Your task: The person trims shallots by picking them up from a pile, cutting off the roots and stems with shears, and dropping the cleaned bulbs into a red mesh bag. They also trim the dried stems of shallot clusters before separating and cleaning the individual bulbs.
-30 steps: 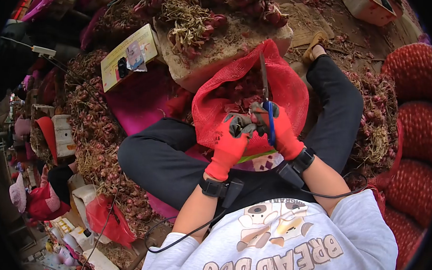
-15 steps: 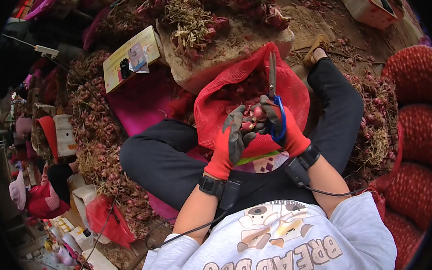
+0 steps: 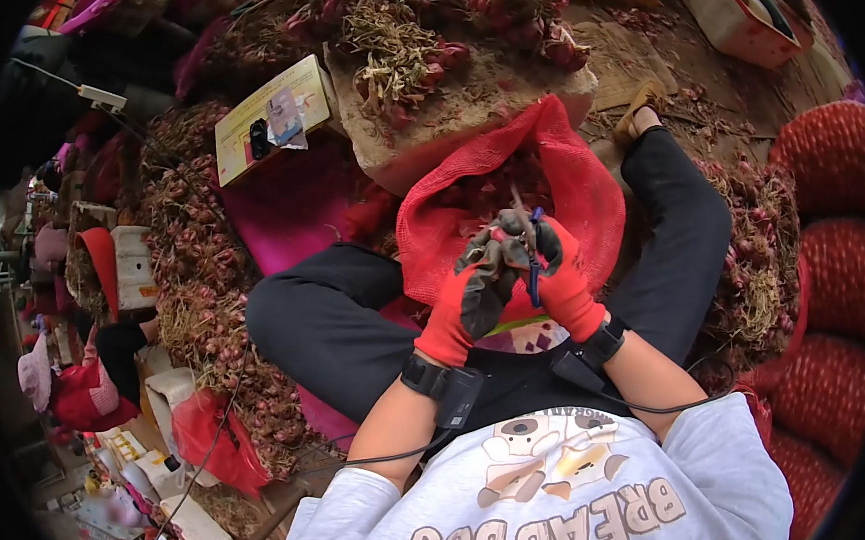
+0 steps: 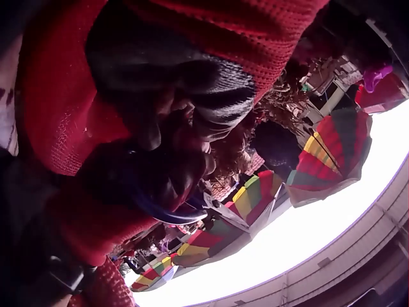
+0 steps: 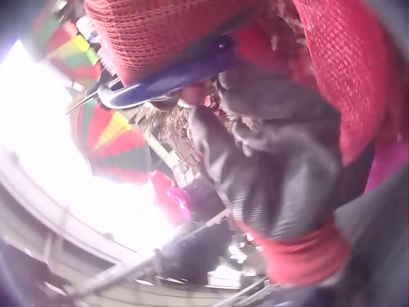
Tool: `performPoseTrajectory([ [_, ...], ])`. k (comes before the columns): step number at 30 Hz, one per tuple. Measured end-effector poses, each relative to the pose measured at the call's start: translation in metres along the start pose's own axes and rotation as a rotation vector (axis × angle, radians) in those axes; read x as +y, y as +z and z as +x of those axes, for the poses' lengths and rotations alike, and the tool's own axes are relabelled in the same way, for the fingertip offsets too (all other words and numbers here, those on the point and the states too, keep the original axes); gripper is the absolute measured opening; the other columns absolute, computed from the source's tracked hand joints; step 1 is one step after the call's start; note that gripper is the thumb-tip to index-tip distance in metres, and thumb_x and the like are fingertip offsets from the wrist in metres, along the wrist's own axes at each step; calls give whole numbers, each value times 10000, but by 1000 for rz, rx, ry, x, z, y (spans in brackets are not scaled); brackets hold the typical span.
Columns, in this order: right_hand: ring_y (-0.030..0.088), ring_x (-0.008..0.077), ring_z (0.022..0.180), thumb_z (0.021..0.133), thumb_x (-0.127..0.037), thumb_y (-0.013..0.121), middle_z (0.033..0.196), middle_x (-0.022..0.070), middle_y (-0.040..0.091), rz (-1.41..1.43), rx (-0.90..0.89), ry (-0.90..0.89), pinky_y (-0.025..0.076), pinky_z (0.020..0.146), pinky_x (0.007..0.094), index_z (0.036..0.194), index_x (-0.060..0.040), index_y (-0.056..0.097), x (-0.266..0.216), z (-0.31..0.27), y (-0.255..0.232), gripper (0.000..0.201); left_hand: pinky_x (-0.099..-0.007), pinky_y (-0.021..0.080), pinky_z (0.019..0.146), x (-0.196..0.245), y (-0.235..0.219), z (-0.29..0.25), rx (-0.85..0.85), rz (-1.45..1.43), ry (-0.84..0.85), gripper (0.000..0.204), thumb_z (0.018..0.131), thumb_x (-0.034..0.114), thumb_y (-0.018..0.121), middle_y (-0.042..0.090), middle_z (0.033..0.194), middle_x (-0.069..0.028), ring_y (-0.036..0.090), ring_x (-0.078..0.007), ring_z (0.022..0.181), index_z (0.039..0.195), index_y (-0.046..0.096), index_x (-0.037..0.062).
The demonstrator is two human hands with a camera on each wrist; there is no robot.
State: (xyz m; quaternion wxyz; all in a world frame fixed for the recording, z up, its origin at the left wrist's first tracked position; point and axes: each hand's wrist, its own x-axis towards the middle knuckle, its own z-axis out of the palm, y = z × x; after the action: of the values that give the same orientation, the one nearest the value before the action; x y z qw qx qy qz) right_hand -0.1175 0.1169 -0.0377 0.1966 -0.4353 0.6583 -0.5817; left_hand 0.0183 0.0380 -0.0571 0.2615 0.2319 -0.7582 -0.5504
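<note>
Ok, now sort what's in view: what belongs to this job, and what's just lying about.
Belonging, it seems: blue-handled scissors, held red bulbs, open red mesh bag.

Probably just lying about: printed yellow board, the card on it, a tub.

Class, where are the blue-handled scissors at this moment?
In the head view, the blue-handled scissors are held in the right hand, just right of the left hand, over the open red mesh bag.

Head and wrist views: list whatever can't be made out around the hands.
Head: most of the bulb, covered by the left hand.
Head: scissors, open or closed; blades blurred.
Head: part of the red bag, behind the right hand.
Left wrist: fingers of the right hand, lost in shadow.
</note>
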Motion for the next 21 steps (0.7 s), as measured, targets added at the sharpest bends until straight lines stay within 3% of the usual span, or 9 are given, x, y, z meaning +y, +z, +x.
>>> performPoseTrajectory([
  [1, 608, 259, 785, 783, -120, 734, 890, 151, 604, 34, -27, -24, 476, 745, 335, 1033, -1, 597, -8, 3, 0, 309, -256, 490, 827, -4, -3, 1, -1, 262, 134, 378, 957, 97, 518, 546, 1195, -82, 565, -122, 971, 1322, 442, 39],
  [2, 607, 238, 788, 790, -117, 731, 893, 140, 611, 82, -57, 37, 476, 745, 329, 1039, -2, 597, -11, 3, 1, 305, -257, 487, 842, -7, -6, 3, 34, 523, 268, 380, 954, 78, 519, 537, 1202, -77, 563, -118, 988, 1323, 439, 35],
  [4, 606, 195, 793, 802, -112, 724, 899, 118, 623, 176, -118, 161, 475, 744, 317, 1050, -6, 598, -14, -1, 1, 297, -249, 476, 864, 1, -11, 8, 93, 506, 256, 392, 948, 47, 525, 523, 1217, -65, 558, -104, 1011, 1329, 435, 28],
  [7, 586, 121, 814, 822, -103, 711, 914, 84, 636, 364, -176, 264, 473, 737, 299, 1054, -7, 599, -27, 0, -2, 275, -236, 465, 877, 9, -2, 4, 106, -412, -132, 425, 930, 19, 542, 521, 1225, -68, 548, -118, 1045, 1340, 432, 24],
  [9, 566, 83, 842, 836, -94, 696, 935, 66, 640, 300, -284, 241, 470, 733, 287, 1048, -5, 593, -27, 2, -10, 252, -228, 460, 887, 17, -3, 2, 139, -865, -355, 455, 915, -2, 555, 530, 1224, -76, 542, -120, 1058, 1350, 425, 23],
  [13, 594, 133, 800, 817, -101, 705, 903, 82, 626, 465, -216, 428, 465, 706, 299, 1004, -10, 578, -36, 5, -29, 244, -224, 489, 846, 28, -2, 8, 219, -787, -322, 554, 857, -59, 616, 580, 1138, -84, 564, -108, 970, 1362, 403, 21],
  [16, 591, 253, 734, 774, -119, 732, 868, 115, 592, -272, -272, -21, 465, 689, 316, 986, -26, 580, -62, 24, -56, 278, -225, 493, 847, 42, -13, 10, 222, -694, -337, 564, 824, -85, 646, 591, 1125, -85, 568, -103, 949, 1338, 434, 9],
  [17, 567, 343, 745, 741, -218, 764, 871, 138, 573, -269, -316, 20, 471, 691, 355, 987, -48, 593, -63, 25, -63, 344, -226, 490, 857, 46, -18, 12, 210, -688, -357, 563, 810, -99, 654, 590, 1131, -84, 564, -99, 956, 1326, 452, 4],
  [21, 604, 332, 840, 740, -393, 752, 921, 116, 609, -520, -341, -98, 478, 730, 405, 1001, -68, 605, -54, 13, -80, 443, -218, 455, 912, 69, -36, 17, 12, -490, -327, 488, 830, -80, 636, 597, 1145, -63, 557, -81, 989, 1295, 508, -7],
])
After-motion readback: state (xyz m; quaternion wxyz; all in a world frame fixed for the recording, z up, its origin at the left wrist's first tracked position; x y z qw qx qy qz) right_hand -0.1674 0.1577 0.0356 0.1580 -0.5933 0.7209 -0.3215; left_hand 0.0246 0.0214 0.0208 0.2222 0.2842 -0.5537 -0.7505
